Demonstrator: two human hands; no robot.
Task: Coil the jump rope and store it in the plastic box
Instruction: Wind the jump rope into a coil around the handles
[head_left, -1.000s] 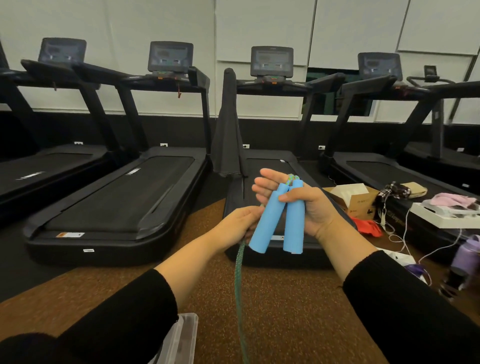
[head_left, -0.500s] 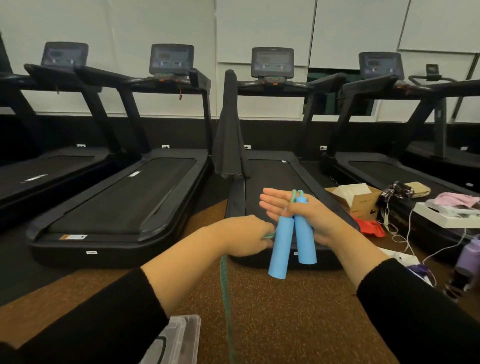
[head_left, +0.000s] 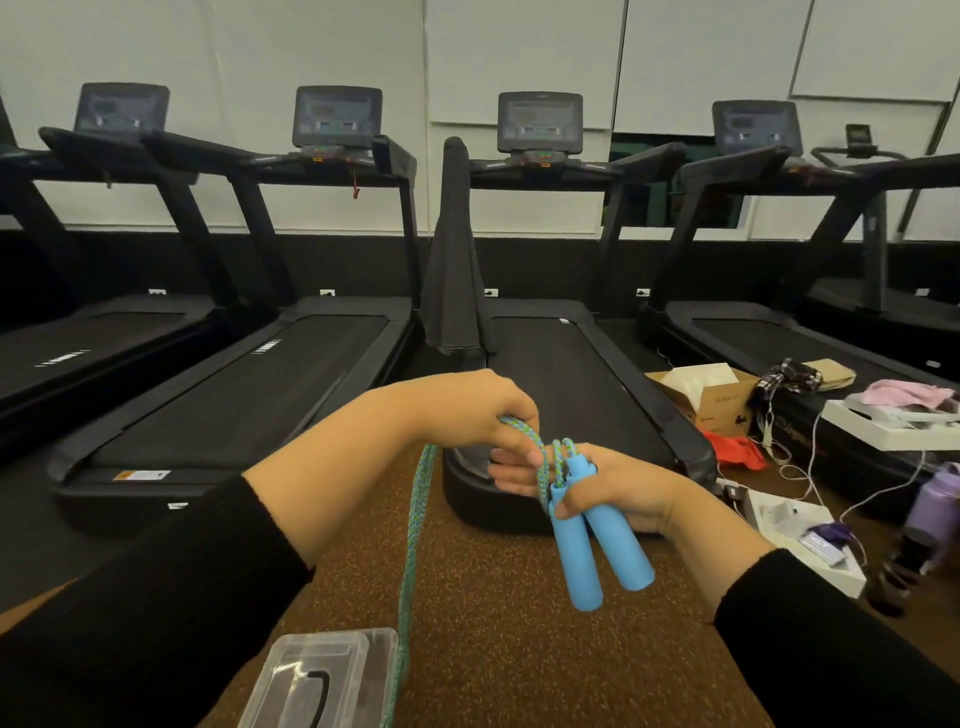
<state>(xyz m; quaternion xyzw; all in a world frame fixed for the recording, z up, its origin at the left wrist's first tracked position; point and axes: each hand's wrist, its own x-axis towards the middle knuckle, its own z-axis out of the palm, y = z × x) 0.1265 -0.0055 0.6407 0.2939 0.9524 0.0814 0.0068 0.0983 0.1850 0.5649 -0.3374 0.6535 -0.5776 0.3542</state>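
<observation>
- The two blue handles (head_left: 597, 535) of the jump rope are clasped together in the right hand (head_left: 618, 493), just right of centre, at about 4 o'clock from the middle of the view; the thumb is laid across their upper ends and the lower ends are pointed down toward 5 o'clock.
- The fingers of the right hand are seen extended toward 9 o'clock behind the handles, partly open rather than fully curled.
- The left hand (head_left: 467, 410) is held just above and to the left of the right one, at its 11 o'clock, and is closed in a pinch on the green-blue braided rope (head_left: 415, 540).
- A short loop of rope is carried from the tops of the handles up into the left hand's fingers; the two hands are nearly touching.
- From the left hand the rope is let down in a long strand toward 6 o'clock, where it runs off the lower edge of the frame.
- The clear plastic box (head_left: 322, 675) is seen on the brown floor (head_left: 519, 649) at 6 to 7 o'clock, low in the frame; the hanging strand passes along its right edge, and whether it is touching cannot be told.
- Both forearms are covered by black sleeves (head_left: 171, 587).
- A row of black treadmills (head_left: 249, 395) is set across 9 to 3 o'clock.
- At 3 o'clock, a cardboard box (head_left: 711, 395) and loose clutter are scattered.
</observation>
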